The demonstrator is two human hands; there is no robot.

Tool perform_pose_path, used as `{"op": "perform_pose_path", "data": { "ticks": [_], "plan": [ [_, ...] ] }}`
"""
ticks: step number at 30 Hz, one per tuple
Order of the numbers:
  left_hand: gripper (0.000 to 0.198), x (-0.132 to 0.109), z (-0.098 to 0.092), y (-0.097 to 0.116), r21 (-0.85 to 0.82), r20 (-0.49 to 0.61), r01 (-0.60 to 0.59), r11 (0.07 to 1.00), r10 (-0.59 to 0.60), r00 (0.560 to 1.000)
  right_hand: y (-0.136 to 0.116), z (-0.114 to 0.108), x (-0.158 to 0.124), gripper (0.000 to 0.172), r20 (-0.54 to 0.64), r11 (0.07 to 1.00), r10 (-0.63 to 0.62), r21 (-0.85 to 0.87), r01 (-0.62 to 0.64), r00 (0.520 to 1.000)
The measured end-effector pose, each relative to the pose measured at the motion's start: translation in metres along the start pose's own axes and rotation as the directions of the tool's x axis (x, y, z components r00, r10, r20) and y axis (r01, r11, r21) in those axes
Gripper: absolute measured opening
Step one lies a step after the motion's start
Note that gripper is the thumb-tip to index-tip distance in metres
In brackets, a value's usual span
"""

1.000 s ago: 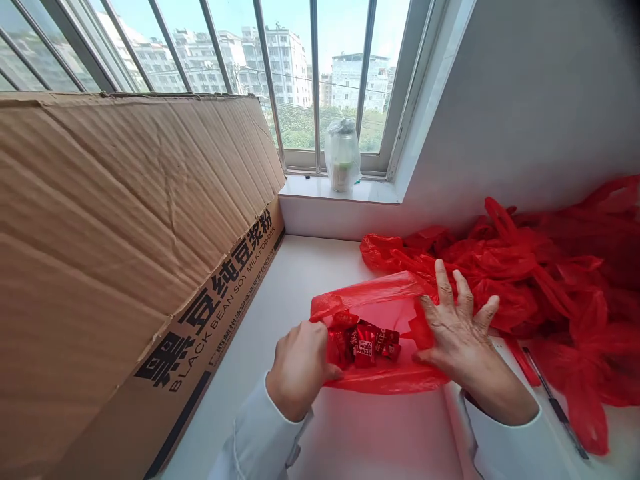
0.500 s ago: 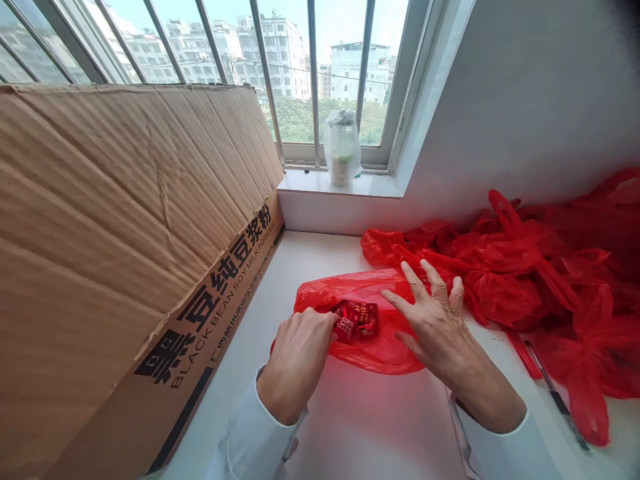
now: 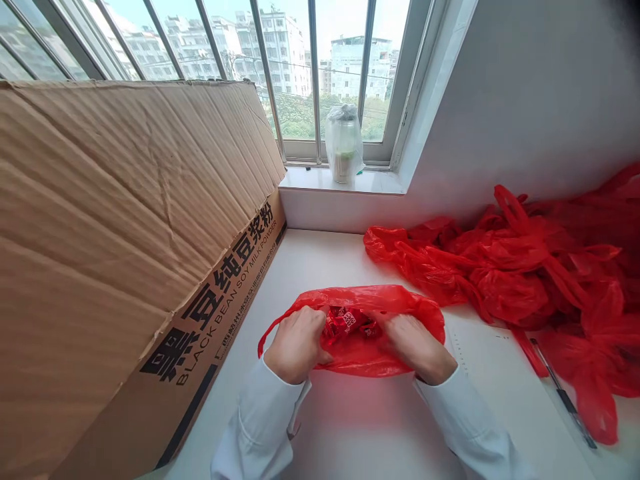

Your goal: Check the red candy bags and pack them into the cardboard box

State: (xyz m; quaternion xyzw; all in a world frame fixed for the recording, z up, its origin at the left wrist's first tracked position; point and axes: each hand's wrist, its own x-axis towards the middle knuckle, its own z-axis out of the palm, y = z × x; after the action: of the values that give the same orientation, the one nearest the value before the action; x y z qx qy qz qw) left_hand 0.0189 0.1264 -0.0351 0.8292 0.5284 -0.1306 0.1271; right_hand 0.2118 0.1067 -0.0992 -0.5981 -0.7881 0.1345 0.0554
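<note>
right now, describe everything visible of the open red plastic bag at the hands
The crinkled, translucent red plastic bag lies over the white tabletop, mouth open upward, a loop at its left. Shiny red wrapped packets lie inside. The left hand touches its left end; the right hand is inside its right.

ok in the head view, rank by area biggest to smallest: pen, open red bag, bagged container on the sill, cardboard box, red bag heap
1. Cardboard box
2. Red bag heap
3. Open red bag
4. Bagged container
5. Pen, long but thin

The box looks nearest, which may exaggerate it.
</note>
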Motion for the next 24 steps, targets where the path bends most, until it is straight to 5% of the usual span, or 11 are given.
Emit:
{"op": "perform_pose_path", "data": {
  "ticks": [3, 9, 13, 20, 24],
  "plan": [
    [0.030, -0.001, -0.001, -0.006, -0.081, -0.023, -0.014, 0.997, 0.012, 1.000, 0.002, -0.005, 0.003, 0.032, 0.041, 1.000, 0.015, -0.024, -0.014, 0.999],
    [0.055, 0.001, 0.005, -0.008, -0.161, -0.095, -0.042, 0.986, 0.027, 0.995, -0.015, 0.007, 0.018, 0.039, -0.212, 0.973, -0.227, -0.001, 0.232, 0.951],
    [0.052, 0.003, 0.007, -0.008, -0.164, -0.062, -0.036, 0.986, 0.026, 0.998, -0.015, 0.006, 0.015, 0.023, -0.154, 0.964, -0.253, 0.041, 0.262, 0.955],
    [0.026, 0.003, 0.009, -0.009, -0.145, -0.047, -0.021, 0.989, 0.014, 0.999, 0.010, -0.013, 0.006, 0.019, -0.010, 0.972, -0.173, 0.162, 0.172, 0.985],
    [0.031, 0.008, 0.012, -0.005, -0.125, -0.106, -0.062, 0.990, 0.049, 0.993, 0.013, -0.013, 0.008, 0.025, -0.012, 0.967, -0.179, 0.183, 0.178, 0.984]
  ]
}}
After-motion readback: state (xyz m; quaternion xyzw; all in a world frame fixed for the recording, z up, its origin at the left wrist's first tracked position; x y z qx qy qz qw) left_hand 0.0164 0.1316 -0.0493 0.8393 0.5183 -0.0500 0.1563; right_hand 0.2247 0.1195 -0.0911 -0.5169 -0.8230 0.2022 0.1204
